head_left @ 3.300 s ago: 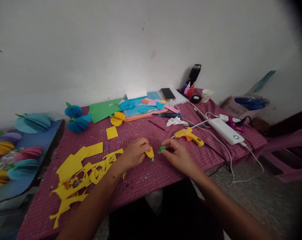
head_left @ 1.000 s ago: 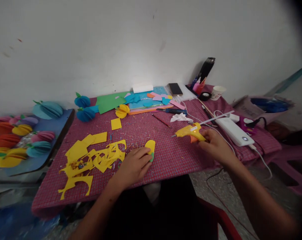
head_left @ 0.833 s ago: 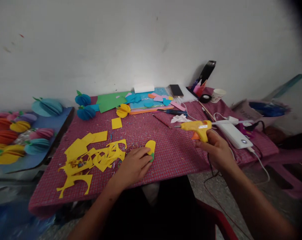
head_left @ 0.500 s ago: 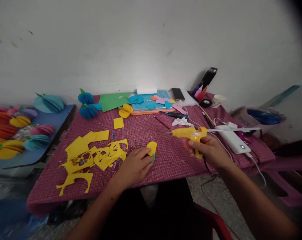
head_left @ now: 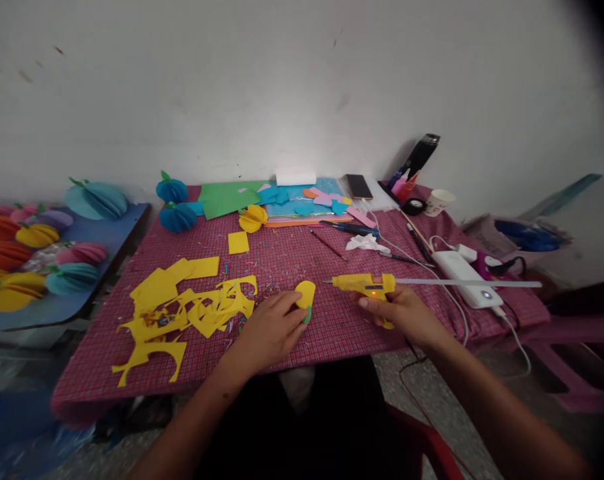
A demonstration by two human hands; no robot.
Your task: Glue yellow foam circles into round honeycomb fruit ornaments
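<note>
My right hand (head_left: pixel 399 313) is wrapped round a yellow hot glue gun (head_left: pixel 365 283), whose nozzle points left. A long white glue stick (head_left: pixel 472 284) sticks out of its back end. My left hand (head_left: pixel 277 330) grips a small yellow paper piece (head_left: pixel 307 293) on the table, with a bit of green (head_left: pixel 308 315) at its lower end. My left fingers cover part of that piece. The nozzle hangs a short way to the right of it, apart from it. Cut yellow paper scraps (head_left: pixel 207 310) lie left of my left hand.
Paper pumpkins (head_left: pixel 178 217) stand at the back left, and more fill a blue board (head_left: pixel 127 243) on the left. A pencil (head_left: pixel 329 245), a blue cutter (head_left: pixel 349 228), a crumpled tissue (head_left: pixel 365 243), a phone (head_left: pixel 358 187), a paper cup (head_left: pixel 438 201) and a white power strip (head_left: pixel 467 279) with cables lie behind and right.
My right hand has brought the glue gun down and to the left, nearer the yellow paper piece. My left hand stays in place on the piece.
</note>
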